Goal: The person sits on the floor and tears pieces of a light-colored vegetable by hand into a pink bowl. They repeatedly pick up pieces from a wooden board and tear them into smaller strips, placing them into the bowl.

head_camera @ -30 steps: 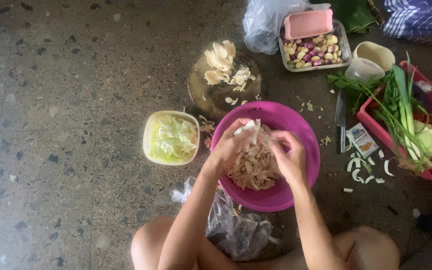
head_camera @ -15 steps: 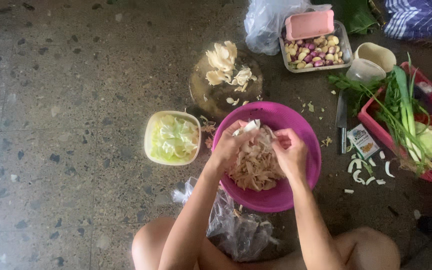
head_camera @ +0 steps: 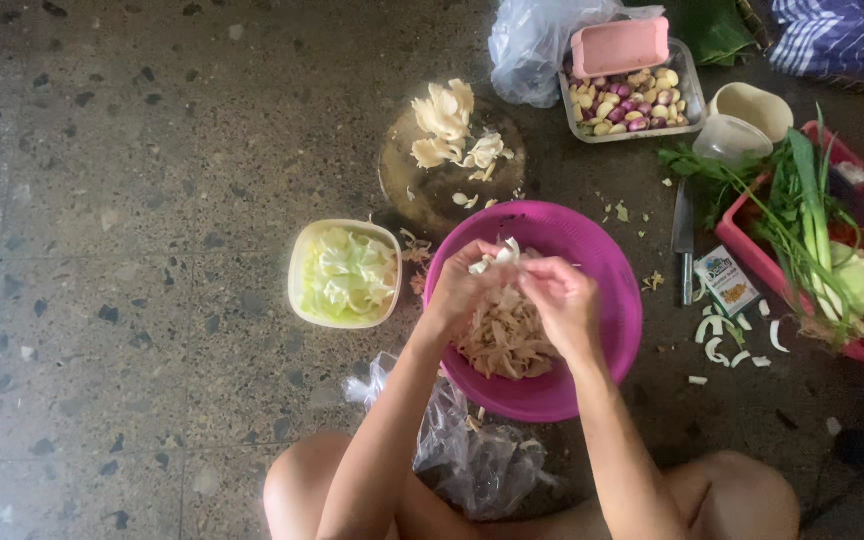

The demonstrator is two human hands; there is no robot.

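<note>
Hovering over the purple basin [head_camera: 607, 270] on the floor, the left hand [head_camera: 464, 288] and right hand [head_camera: 564, 300] both close their fingers on a pale shredded piece [head_camera: 497, 257], above the heap of shreds [head_camera: 505, 340]. Just left of the basin sits a cream bowl of cabbage [head_camera: 345, 273].

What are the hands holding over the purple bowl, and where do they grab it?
Both the left hand and right hand pinch a pale shred between them by its ends, over the bowl.
</note>
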